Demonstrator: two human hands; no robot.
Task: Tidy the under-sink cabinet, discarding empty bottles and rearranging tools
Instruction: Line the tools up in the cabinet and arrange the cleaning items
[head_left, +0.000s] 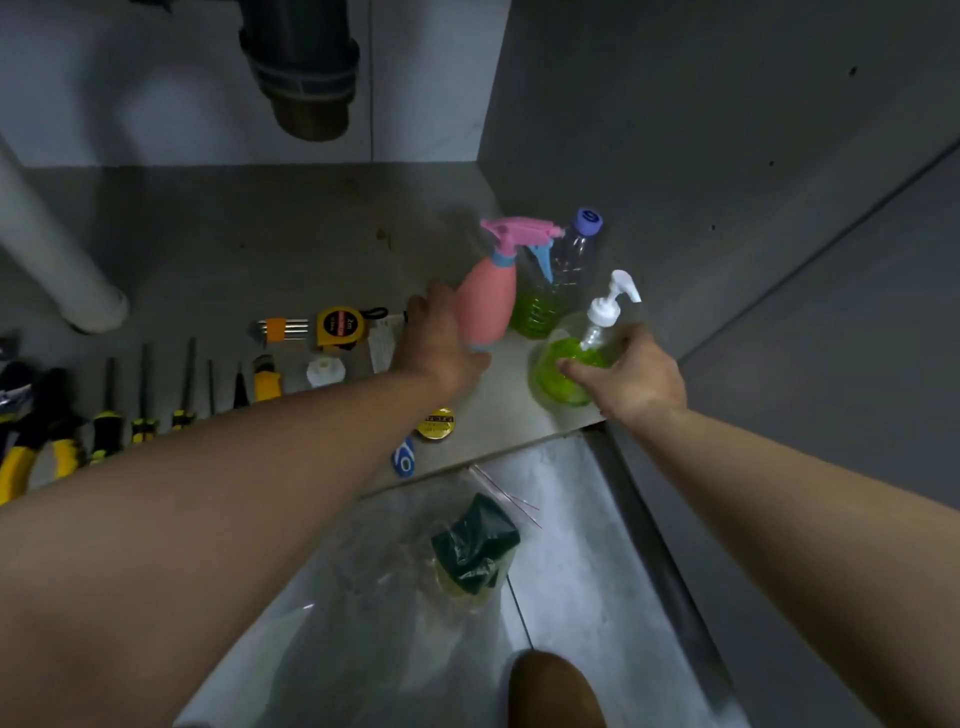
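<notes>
Three bottles stand at the right of the cabinet floor (260, 244). My left hand (441, 338) grips the lower body of a pink spray bottle (491, 301) with a pink and blue trigger head. Behind it stands a clear bottle (558, 291) with a purple cap and green liquid at its bottom. My right hand (634, 376) holds a round clear pump bottle (563, 364) of green liquid with a white pump. Tools lie in a row at the left: yellow-handled pliers (31, 447), screwdrivers (111, 415), hex keys (280, 330) and a yellow tape measure (343, 326).
A dark drain pipe (306, 67) hangs at the top and a white pipe (57, 254) slants at the left. A yellow round tin (436, 423) and a small blue item (403, 457) lie near the cabinet's front edge. A clear plastic bag (395, 571) holding a dark green item lies on the floor below.
</notes>
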